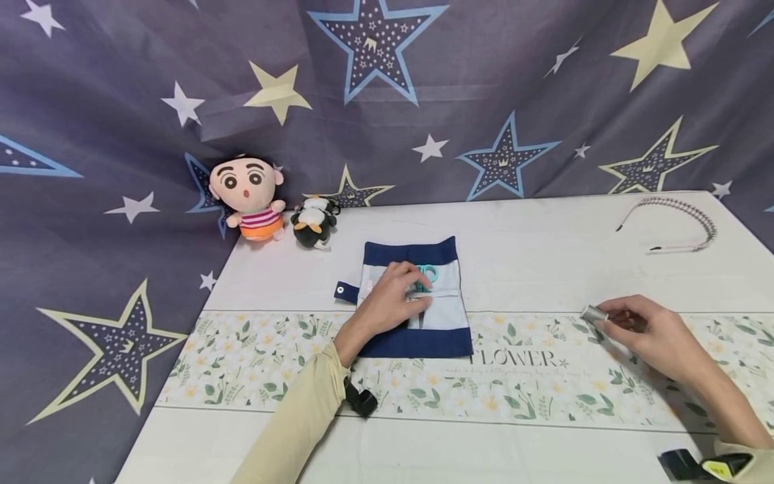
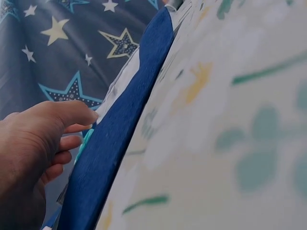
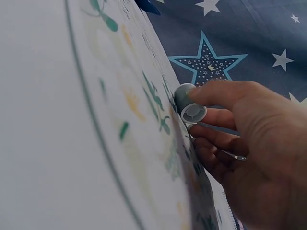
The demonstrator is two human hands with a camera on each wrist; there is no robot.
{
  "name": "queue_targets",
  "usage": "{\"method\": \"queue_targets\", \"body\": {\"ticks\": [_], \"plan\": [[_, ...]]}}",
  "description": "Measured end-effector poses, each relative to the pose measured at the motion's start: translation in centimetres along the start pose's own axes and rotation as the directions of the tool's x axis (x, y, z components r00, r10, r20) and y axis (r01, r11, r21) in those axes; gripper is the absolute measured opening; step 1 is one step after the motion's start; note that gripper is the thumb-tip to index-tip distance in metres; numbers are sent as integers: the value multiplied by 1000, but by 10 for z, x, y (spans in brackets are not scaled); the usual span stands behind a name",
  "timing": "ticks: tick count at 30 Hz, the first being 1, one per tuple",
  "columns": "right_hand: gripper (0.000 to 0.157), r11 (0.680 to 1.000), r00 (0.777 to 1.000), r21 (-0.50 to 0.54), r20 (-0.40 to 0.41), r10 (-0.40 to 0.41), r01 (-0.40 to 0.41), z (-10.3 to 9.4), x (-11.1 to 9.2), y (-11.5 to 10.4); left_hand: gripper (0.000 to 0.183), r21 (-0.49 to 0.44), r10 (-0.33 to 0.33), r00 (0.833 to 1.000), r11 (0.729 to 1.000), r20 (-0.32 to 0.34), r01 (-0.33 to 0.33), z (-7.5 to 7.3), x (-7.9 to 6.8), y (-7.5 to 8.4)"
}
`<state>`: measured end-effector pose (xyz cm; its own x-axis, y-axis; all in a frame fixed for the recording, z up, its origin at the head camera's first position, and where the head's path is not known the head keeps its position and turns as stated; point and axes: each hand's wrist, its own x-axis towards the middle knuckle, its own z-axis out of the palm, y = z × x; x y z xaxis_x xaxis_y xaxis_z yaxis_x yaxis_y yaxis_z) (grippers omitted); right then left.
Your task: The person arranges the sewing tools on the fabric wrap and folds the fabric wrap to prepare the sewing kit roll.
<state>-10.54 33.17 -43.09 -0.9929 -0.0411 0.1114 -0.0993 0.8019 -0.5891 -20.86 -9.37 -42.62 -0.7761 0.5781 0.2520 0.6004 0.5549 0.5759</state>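
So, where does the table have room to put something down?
Bare table lies between the pouch and the headband, beyond the spool in the right hand. Also in front of the flower strip, right of the left sleeve. Crowded: the pouch, under the left hand, and the back left, with doll and penguin side by side.

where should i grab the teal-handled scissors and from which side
Probably by the teal handle loops, from above and the far side: they show beyond the pale strap, while the blade points toward the person. The left hand partly hides the scissors.
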Motion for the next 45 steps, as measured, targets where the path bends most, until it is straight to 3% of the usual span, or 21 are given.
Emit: {"method": "queue_targets", "body": {"ticks": [14,26,45], "plan": [[31,999,999,26,-42,-30,31,3,-3,3,13,85,26,1000,996,-5,-25,8,6,2],[29,995,996,50,-20,-84,85,1,1,-8,9,99,42,999,994,-7,-41,10,8,2],[20,966,973,140,53,-225,216,16,31,-47,7,69,10,1000,998,-14,-9,12,9,3]]}}
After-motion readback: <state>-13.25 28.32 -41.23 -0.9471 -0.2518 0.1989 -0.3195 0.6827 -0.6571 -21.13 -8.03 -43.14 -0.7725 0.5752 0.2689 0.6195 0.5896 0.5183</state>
